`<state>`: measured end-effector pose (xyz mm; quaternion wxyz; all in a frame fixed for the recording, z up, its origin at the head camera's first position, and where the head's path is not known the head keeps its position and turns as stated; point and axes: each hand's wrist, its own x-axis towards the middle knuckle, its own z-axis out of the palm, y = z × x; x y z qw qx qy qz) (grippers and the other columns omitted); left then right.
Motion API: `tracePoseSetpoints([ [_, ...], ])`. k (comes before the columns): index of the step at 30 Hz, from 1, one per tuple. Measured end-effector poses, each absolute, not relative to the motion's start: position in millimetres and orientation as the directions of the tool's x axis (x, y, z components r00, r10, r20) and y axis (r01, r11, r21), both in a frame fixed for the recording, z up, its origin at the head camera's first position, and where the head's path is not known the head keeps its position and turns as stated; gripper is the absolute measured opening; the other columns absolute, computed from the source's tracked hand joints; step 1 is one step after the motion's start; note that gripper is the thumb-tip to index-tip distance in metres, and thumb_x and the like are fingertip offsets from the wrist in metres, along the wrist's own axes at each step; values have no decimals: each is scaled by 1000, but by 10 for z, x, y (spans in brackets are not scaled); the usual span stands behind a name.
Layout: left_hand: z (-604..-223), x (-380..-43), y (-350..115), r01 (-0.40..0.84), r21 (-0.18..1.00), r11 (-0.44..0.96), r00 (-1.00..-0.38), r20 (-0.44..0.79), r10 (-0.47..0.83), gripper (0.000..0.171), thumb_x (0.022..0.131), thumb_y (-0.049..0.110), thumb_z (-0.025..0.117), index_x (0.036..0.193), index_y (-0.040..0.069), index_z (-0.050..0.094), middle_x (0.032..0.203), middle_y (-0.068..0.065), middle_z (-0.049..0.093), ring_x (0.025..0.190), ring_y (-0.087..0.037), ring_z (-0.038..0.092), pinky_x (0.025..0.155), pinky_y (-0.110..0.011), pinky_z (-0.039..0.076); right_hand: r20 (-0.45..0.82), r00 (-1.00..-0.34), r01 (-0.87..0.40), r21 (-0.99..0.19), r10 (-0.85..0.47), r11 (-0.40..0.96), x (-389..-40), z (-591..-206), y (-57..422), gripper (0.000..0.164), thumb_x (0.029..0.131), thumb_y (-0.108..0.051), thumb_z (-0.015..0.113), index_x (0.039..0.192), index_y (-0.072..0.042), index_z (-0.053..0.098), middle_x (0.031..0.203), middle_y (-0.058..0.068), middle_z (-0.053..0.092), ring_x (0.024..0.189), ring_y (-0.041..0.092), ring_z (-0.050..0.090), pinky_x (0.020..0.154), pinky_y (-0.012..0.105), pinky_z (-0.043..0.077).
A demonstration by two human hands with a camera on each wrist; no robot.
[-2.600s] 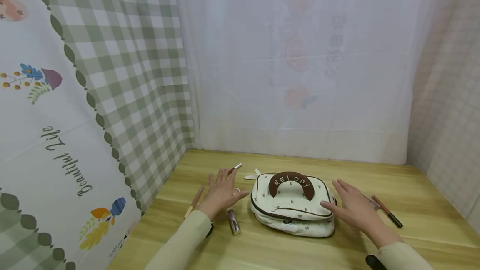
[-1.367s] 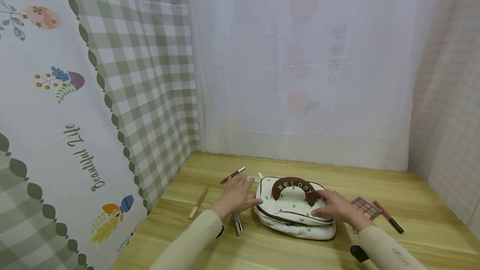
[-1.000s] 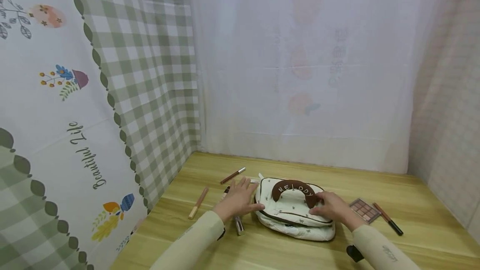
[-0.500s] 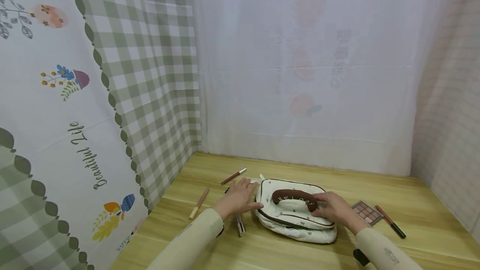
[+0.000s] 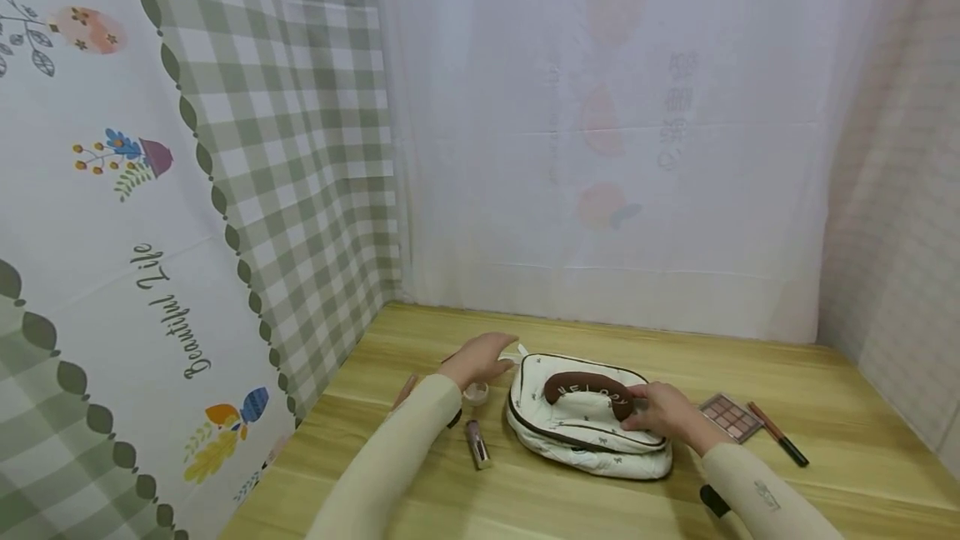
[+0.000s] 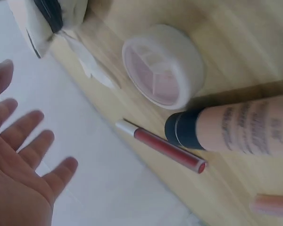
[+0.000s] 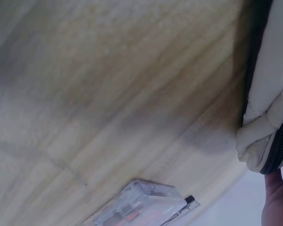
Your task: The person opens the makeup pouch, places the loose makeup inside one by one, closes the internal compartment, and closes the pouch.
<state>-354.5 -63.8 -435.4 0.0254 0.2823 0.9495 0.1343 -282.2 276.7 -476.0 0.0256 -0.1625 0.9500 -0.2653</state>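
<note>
A white makeup bag (image 5: 551, 436) with a bow print lies on the wooden table, its brown "MELODY" handle (image 5: 581, 382) tilted low over the lid. At the handle's right end, my right hand (image 5: 667, 413) pinches it between thumb and fingers. My left hand (image 5: 480, 359) hovers past the bag's left corner, holding nothing. In the left wrist view its fingers spread loosely, beside the bag's white zipper tabs (image 6: 90, 65). Close by are a round clear-lidded jar (image 6: 155, 70), a red lip gloss tube (image 6: 167, 149) and a pinkish black-capped tube (image 6: 245, 125).
Left of the bag lies a purple tube with a shiny cap (image 5: 477, 445). A pink-brown stick (image 5: 405, 390) shows partly behind my left sleeve. On the right are an eyeshadow palette (image 5: 730, 417) and a brown-and-black pencil (image 5: 780, 436). Curtains enclose the table's back and sides.
My right hand has come in from the bag's right onto its handle, which has tipped lower. My left hand has lifted and turned from beside the bag, uncovering the jar and purple tube.
</note>
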Motion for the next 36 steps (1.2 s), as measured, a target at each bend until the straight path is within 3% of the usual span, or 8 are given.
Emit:
tracePoseSetpoints([
  [5, -4423, -3671, -561, 482, 340, 808, -856, -14, 517, 52, 99, 16, 63, 148, 14, 47, 146, -3, 51, 127, -19, 53, 101, -35, 44, 48, -943, -309, -502, -330, 808, -2827, -4772, 2780, 50, 73, -28, 88, 114, -5, 72, 98, 7, 72, 97, 36, 65, 86, 55, 49],
  [9, -4493, -3727, -513, 423, 406, 810, -871, -65, 487, 52, 99, 12, 62, 148, 18, 48, 145, -4, 53, 110, -17, 58, 72, -33, 51, 61, -942, -315, -502, -330, 806, -2824, -4801, 2781, 47, 71, -27, 89, 112, -8, 73, 94, 3, 71, 91, 29, 64, 83, 50, 50],
  [12, -4515, -3740, -478, 415, 405, 815, -874, -72, 481, 50, 99, 10, 61, 147, 18, 50, 141, -4, 56, 113, -20, 59, 74, -35, 53, 74, -941, -322, -505, -331, 801, -2811, -4834, 2773, 48, 71, -27, 90, 112, -9, 73, 94, 3, 71, 91, 30, 64, 83, 50, 51],
  [15, -4547, -3754, -453, 459, 336, 823, -865, -45, 500, 46, 98, 9, 61, 143, 17, 55, 136, -1, 60, 123, -22, 56, 100, -37, 46, 72, -940, -322, -505, -333, 801, -2789, -4853, 2754, 51, 70, -27, 90, 114, -7, 73, 98, 7, 72, 95, 35, 65, 85, 53, 50],
  [21, -4623, -3819, -402, 517, 272, 811, -841, -14, 541, 43, 97, 5, 56, 137, 20, 61, 131, 3, 63, 124, -18, 56, 103, -34, 44, 61, -943, -313, -504, -329, 805, -2730, -4800, 2737, 55, 71, -27, 90, 118, -5, 72, 103, 11, 72, 100, 39, 64, 88, 55, 49],
  [29, -4656, -3827, -363, 397, 489, 776, -839, -149, 523, 52, 96, -6, 49, 122, 33, 72, 126, 8, 65, 125, -17, 54, 104, -36, 43, 58, -921, -360, -509, -386, 782, -2669, -4798, 2757, 53, 72, -31, 88, 117, -7, 72, 100, 5, 73, 94, 32, 65, 81, 51, 52],
  [33, -4664, -3816, -368, 418, 506, 754, -812, -163, 560, 46, 92, -10, 50, 112, 23, 76, 106, 10, 69, 97, -9, 61, 81, -24, 48, 60, -922, -357, -519, -383, 777, -2676, -4817, 2770, 53, 73, -30, 88, 118, -6, 72, 99, 5, 73, 94, 32, 65, 82, 52, 52],
  [36, -4691, -3796, -390, 428, 513, 744, -806, -155, 571, 34, 89, -10, 50, 86, 16, 72, 76, 6, 60, 66, -10, 51, 58, -23, 39, 71, -922, -361, -511, -380, 780, -2664, -4823, 2767, 54, 73, -30, 88, 118, -6, 72, 99, 6, 73, 94, 34, 65, 82, 53, 52],
])
